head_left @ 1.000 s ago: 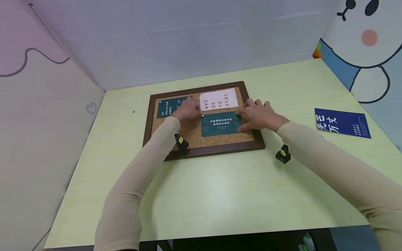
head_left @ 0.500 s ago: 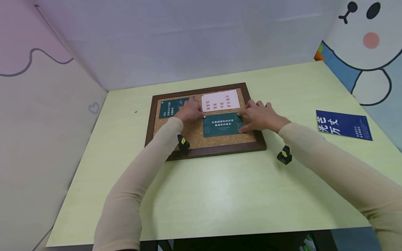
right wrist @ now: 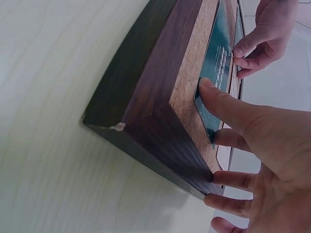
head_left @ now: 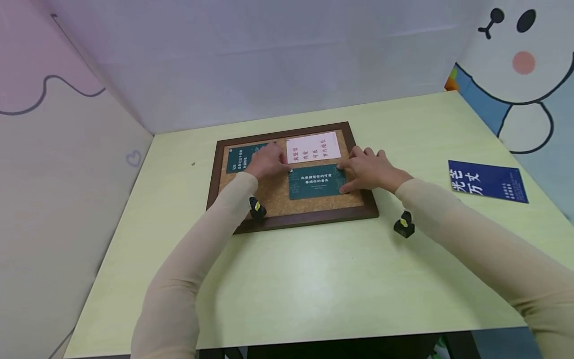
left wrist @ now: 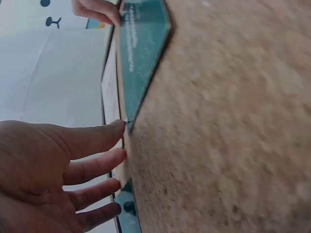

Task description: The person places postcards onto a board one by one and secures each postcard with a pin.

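A person's left hand (head_left: 267, 160), thumb stretched out and fingers nearly straight and apart, presses its thumb tip to a small shiny pin (head_left: 290, 170) at the upper left corner of a rectangular teal paper card (head_left: 317, 182) with white lettering. The right hand (head_left: 371, 168), spread wide, steadies the same card's right end, thumb near the lower corner and forefinger at the upper. The card lies flat on a tan cork board (head_left: 271, 197), right of its middle and toward its near edge, its two main lines reading "你要储蓄你的可爱" and "眷顾你的善良"; the print below is too small to read.

Just beyond the card lies a pale pink card (head_left: 314, 148) with red characters, "我坚信 热爱 可抵 岁月漫长". At upper left, partly hidden by the left hand, is a dark green card (head_left: 244, 157) with white text beginning "记住". A dark brown wood-grain frame (head_left: 305, 218) surrounds the cork, one near corner chipped in the right wrist view.

Black devices with yellow marks, one at the left wrist (head_left: 257, 208) and one at the right wrist (head_left: 404, 225), hang below beige sleeves. The board rests on a pale yellow-green worktop (head_left: 287, 279). Well apart to the right, a navy blue card (head_left: 489, 182) carries "光芒万丈" in large white characters, its smaller lines illegible. Behind stands a plain whitish panel (head_left: 269, 65).
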{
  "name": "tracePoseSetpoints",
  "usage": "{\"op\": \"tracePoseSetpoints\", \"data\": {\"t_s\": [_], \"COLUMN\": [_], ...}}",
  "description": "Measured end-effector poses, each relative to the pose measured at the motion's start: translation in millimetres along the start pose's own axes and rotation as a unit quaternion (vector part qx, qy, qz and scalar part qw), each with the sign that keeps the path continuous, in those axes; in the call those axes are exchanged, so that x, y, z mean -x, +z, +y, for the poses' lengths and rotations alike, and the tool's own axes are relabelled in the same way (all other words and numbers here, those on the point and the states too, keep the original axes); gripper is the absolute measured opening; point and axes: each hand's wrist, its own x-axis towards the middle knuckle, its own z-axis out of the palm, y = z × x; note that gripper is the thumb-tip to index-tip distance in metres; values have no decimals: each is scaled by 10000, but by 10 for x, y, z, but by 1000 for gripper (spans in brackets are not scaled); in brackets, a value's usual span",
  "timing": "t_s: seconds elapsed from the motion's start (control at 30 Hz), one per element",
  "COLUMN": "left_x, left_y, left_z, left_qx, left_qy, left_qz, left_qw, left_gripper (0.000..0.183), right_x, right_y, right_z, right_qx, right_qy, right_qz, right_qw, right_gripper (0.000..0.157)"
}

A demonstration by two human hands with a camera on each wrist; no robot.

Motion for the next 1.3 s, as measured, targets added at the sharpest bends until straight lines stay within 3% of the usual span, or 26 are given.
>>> {"op": "tracePoseSetpoints", "data": {"t_s": [0.2,0.6,1.3], "left_x": [32,9,50], "left_y": [18,28,26], "left_z": [-39,-31,-46], "left_qx": [13,457,685], "left_qy": [-92,-502,-281], "left_qz": [379,194,134], "left_qw": [9992,9975,9972], "left_gripper": [29,34,40], "right_x": [-3,-3,47], "right_y": [-4,-1,14], "right_z": [-5,-8,14], "right_qx": [103,-77,-8], "right_qy": [-3,-2,-56], "right_qz": [34,104,66], "right_qw": [9999,9999,10000], "right_gripper": [72,73,74]}}
